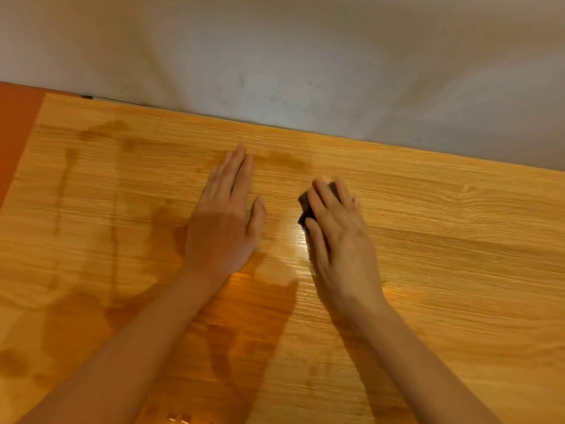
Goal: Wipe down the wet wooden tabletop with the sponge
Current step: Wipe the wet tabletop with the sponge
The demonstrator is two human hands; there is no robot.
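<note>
Head view: wall (305, 56) behind tabletop (443, 224).

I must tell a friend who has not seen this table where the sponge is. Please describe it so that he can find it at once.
Start at the wooden tabletop against the grey wall. Two hands lie on it; the sponge is under the fingers of the right hand. It is the only dark thing there, a small block peeking out beside the fingers, while the left hand lies flat and empty.

Two bare forearms, left hand (224, 218) and right hand (339, 237) (no sleeves)
</note>
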